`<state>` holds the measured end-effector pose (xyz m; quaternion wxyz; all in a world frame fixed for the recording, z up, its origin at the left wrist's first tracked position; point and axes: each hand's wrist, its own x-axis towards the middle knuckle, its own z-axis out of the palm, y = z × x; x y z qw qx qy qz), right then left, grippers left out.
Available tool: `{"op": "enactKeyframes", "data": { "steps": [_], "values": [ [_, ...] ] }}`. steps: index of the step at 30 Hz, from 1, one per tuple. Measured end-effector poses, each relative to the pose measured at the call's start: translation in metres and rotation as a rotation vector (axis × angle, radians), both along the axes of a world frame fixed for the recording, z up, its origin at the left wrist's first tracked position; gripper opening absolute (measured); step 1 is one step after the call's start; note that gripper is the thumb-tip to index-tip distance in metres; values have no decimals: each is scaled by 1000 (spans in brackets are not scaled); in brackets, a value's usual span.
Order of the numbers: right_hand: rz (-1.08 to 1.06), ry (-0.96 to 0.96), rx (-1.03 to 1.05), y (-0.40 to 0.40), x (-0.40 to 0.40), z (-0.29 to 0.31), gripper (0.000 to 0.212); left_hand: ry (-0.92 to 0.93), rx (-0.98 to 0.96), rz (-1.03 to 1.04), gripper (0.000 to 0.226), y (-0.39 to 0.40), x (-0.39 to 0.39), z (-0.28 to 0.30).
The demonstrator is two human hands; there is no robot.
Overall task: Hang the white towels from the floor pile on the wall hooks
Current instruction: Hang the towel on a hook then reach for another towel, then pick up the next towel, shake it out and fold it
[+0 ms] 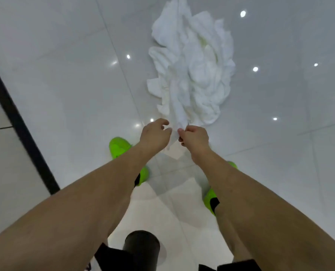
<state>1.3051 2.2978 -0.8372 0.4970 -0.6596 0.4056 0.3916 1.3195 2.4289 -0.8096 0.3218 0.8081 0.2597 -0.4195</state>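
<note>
A heap of crumpled white towels (192, 61) lies on the glossy white tiled floor ahead of me. One white towel (177, 114) is drawn out of the heap's near end toward my hands. My right hand (195, 138) pinches its edge between thumb and fingers. My left hand (156, 133) sits right beside it, fingers curled toward the same edge; whether it grips the cloth is hidden. A corner of the towel hangs below my hands. No wall hooks are in view.
My feet in bright green shoes (119, 147) stand on the floor (65, 85) just behind my hands. A black strip (20, 124) runs diagonally along the left, with a beige surface beyond it. A dark cylindrical object (141, 249) is at the bottom centre.
</note>
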Motion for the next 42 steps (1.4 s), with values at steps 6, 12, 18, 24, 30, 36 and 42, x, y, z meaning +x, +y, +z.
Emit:
{"op": "enactKeyframes", "data": {
  "steps": [6, 12, 18, 24, 30, 36, 42],
  "values": [
    [55, -329, -102, -100, 42, 188, 26, -196, -95, -176, 44, -99, 57, 186],
    [-79, -593, -43, -232, 70, 368, 17, -432, -171, -465, 61, -226, 84, 378],
    [-61, -847, -76, -380, 66, 548, 18, -754, -410, -677, 56, -364, 96, 538],
    [86, -966, -261, -500, 33, 681, 26, -968, -430, -802, 18, -479, 102, 638],
    [-54, -1061, -370, -603, 9, 730, 22, -1095, -519, -839, 7, -594, 107, 691],
    [-498, -1241, -432, -717, 3, 753, 9, -1128, -672, -910, 7, -734, 133, 738],
    [-789, -1321, -367, -827, 16, 804, 19, -1035, -916, -975, 4, -869, 158, 778]
  ]
}}
